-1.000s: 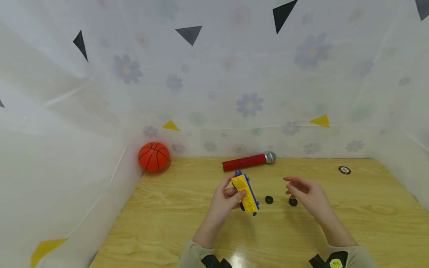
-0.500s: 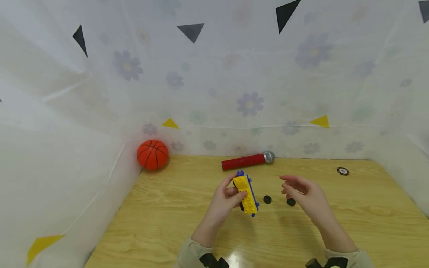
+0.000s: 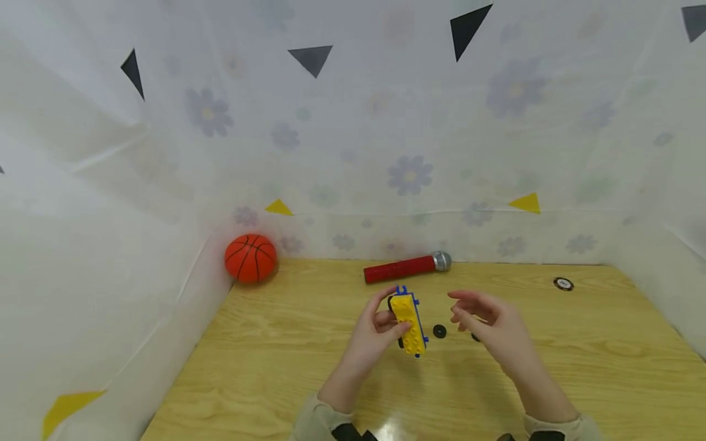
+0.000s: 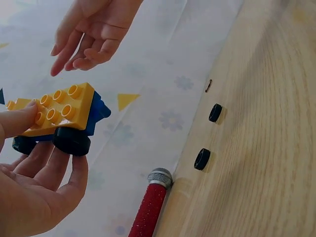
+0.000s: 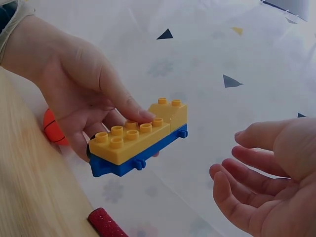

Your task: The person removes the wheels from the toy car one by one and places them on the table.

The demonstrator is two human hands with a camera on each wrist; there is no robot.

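Left hand [image 3: 371,334] is pinching a toy block car [image 3: 409,321], thumb on top of the yellow studs and the other fingers curled under the blue base. The car is held up above the wooden table [image 3: 276,367], out in front of the red toy microphone [image 3: 407,267] that lies along the back edge. From the left wrist camera you can see black wheels [image 4: 72,140] on the underside of the car, one clear and one half hidden behind the fingers, so I can't say how many are actually on it.

Right hand [image 3: 488,324] sits just beside the car, not touching it, palm turned toward it with the fingers loosely bent and spread a bit, holding nothing. In the right wrist view it's cut off at the frame edge, so only the fingers and part of the palm show.

Two loose black wheels lie on the table near the car. One [image 3: 439,331] is in plain sight between the two hands. The other [image 3: 475,337] is mostly covered by the right hand in the head view, but both show up fine from the left wrist camera.

An orange toy basketball [image 3: 250,258] sits in the corner, well off to the left of the microphone. A small dark round disc [image 3: 563,283] lies far to the microphone's right, too small to make out what it is.
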